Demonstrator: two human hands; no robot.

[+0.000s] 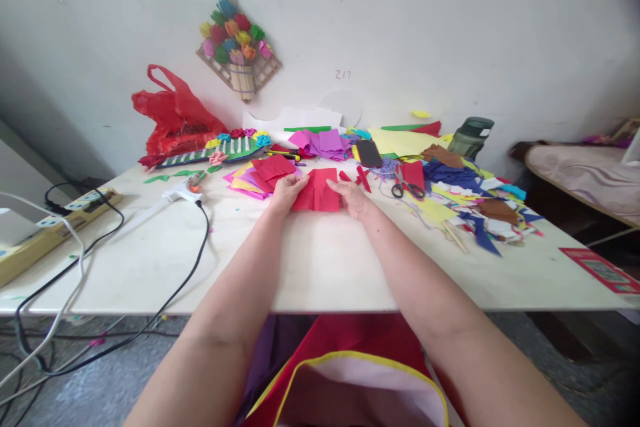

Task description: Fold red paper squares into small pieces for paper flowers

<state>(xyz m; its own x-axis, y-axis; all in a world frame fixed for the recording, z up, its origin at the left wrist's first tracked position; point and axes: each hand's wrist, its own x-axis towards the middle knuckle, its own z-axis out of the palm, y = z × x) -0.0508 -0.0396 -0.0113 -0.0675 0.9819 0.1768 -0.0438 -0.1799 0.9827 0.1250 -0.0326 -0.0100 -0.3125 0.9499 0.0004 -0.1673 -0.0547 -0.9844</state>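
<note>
Between my two hands is a red crepe paper piece (325,191) with a crease down its middle, held just above the white table. My left hand (289,192) pinches its left edge, thumb on top. At the right edge, my right hand (351,197) grips it between thumb and fingers. Just behind my left hand lies a fanned stack of colored paper squares (250,181), with red ones (273,170) on top. Small rolled red paper strips (363,178) rest beyond my right hand. Black-handled scissors (406,185) lie farther right, partly over another red paper square (413,174).
At the left are a white glue gun (183,194) with a black cord and a power strip (55,230). A red plastic bag (175,113) stands at the back left. Paper scraps (480,203) cover the right side, near a phone (369,153) and a green bottle (470,137).
</note>
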